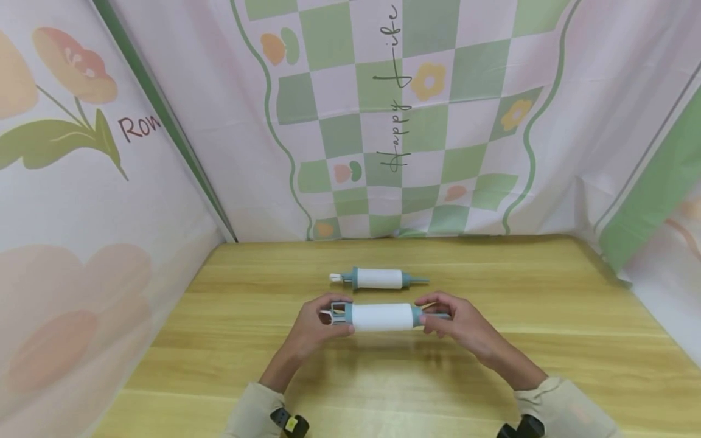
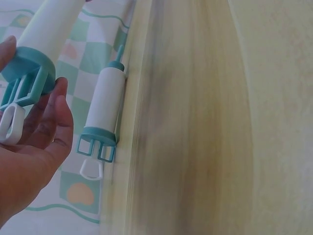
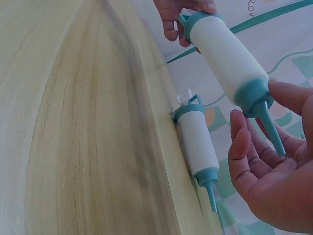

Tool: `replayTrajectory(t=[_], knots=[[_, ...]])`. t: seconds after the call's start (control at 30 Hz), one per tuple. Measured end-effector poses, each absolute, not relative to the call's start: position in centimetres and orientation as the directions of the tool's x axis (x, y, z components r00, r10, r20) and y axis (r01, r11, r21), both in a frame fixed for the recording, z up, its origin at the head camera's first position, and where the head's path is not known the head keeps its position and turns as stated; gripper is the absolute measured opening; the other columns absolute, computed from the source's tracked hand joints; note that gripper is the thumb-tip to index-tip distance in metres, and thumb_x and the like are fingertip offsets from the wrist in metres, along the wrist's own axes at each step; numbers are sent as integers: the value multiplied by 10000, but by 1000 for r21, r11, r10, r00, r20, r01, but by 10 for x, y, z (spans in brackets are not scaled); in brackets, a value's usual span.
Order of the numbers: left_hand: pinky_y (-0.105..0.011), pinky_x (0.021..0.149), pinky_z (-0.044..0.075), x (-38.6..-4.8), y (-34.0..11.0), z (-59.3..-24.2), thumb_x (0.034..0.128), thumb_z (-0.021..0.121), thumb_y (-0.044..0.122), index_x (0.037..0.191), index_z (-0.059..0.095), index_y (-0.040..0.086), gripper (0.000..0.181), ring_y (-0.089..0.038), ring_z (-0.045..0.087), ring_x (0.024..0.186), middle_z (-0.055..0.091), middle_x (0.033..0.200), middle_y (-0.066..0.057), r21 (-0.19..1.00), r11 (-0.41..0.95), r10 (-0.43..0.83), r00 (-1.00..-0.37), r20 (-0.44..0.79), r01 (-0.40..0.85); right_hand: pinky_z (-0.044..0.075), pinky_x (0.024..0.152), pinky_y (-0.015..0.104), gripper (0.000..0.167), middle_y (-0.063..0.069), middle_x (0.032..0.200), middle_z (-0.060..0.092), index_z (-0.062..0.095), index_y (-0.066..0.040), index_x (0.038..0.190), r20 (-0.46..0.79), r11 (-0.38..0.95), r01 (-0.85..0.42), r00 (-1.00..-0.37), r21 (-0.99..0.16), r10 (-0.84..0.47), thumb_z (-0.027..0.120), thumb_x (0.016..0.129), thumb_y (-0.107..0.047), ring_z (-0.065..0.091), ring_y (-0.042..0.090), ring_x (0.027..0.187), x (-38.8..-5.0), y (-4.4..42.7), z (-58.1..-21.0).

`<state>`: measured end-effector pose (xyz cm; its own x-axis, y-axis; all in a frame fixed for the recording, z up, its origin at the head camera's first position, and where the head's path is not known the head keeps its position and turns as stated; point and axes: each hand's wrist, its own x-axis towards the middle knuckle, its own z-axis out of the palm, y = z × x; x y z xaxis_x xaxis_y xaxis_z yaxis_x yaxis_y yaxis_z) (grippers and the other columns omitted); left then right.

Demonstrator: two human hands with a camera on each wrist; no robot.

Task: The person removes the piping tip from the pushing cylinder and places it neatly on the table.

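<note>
Now, head view: a white, teal-ended plastic cylinder (image 1: 381, 317) is pinched by left hand (image 1: 313, 326) and right hand (image 1: 470, 326) above the wooden table (image 1: 383, 389), apparently being steadied. Left-wrist view: a similar cylinder (image 2: 104, 98) is seen beyond. Right-wrist view: slim teal nozzle (image 3: 270, 129) exposed; even support seems needed next.
</note>
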<state>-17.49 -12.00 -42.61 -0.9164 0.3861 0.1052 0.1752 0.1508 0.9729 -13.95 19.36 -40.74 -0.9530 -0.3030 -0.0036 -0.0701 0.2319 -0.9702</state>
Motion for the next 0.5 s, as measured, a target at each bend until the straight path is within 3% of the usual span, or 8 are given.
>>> replayTrajectory(t=[0.27,0.5], knots=[[-307,713,532,-175,-118,-426,798,825,108,1244,661,47,479,-215,595,836,632,1098,-106,976,148,382,-919,94,161,546,727,392,433,99,999,686,615,21,1211,-91,295,36,-981,-955,-173,528,1047,-371,663,281,891,-138,191,-406],[-291,700,526,-176,-118,-428,803,829,118,1229,674,70,456,-210,588,822,628,1065,-107,971,168,389,-917,91,168,516,666,328,450,110,886,684,627,52,1127,-125,263,83,-981,-961,-147,533,1043,-380,640,244,816,-139,189,-407]])
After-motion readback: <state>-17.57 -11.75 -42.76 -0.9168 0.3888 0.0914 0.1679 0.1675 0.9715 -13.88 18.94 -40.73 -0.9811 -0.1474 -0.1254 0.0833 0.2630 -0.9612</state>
